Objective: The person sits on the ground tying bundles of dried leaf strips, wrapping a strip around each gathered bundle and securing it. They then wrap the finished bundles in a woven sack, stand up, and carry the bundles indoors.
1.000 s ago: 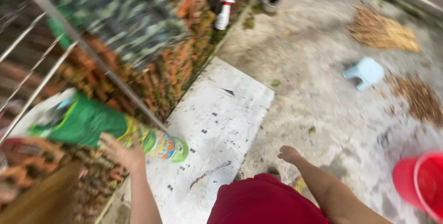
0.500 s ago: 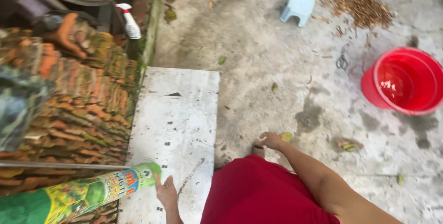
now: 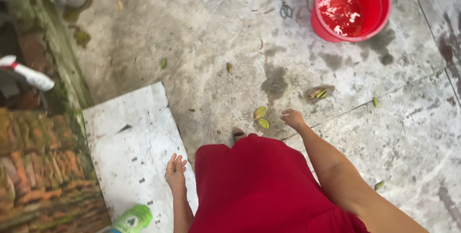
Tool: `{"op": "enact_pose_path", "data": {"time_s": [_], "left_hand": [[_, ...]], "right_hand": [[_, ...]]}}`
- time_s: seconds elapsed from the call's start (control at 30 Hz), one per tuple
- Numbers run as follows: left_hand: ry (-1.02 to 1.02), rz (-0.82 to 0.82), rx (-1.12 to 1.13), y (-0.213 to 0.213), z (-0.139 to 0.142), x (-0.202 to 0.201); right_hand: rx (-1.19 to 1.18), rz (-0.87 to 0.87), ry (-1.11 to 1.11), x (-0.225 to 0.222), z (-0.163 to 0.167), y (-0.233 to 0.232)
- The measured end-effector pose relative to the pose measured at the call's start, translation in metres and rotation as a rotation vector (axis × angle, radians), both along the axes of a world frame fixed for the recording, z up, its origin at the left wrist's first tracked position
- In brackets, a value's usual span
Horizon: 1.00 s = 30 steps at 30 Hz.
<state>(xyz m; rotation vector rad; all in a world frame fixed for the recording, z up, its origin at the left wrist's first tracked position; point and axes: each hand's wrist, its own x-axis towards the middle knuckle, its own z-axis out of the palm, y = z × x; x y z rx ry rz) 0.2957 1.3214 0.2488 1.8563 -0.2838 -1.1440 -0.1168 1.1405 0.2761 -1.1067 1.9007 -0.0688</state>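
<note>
Concrete yard floor (image 3: 201, 36), wet patches. Bottom left: green printed roll (image 3: 132, 218) has slid low since 0.5 s ago, now just below left hand (image 3: 175, 169), which is released, fingers loose over white flat board (image 3: 129, 151). Right hand (image 3: 292, 118) half curled, holding nothing. Red plastic bucket w/ water (image 3: 350, 5) upper right.

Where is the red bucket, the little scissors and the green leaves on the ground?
red bucket (image 3: 324, 26): head view, on its outer left wall.
scissors (image 3: 286, 10): head view, on the handles.
green leaves (image 3: 260, 112): head view, on the upper leaf of the pair.
</note>
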Motion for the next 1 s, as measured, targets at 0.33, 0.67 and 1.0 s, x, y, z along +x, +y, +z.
{"op": "enact_pose_path", "data": {"time_s": [0.33,0.67,1.0], "left_hand": [[0.206,-0.343,-0.245,-0.206,0.020,0.010],[-0.220,-1.175,-0.294,-0.380,0.068,-0.063],[-0.221,-1.403,-0.260,-0.472,0.079,-0.104]], "right_hand": [[-0.136,-0.727,-0.327,-0.023,0.000,-0.036],[-0.597,-0.482,-0.667,0.025,0.034,-0.203],[-0.581,-0.280,-0.553,0.006,0.074,-0.262]]}}
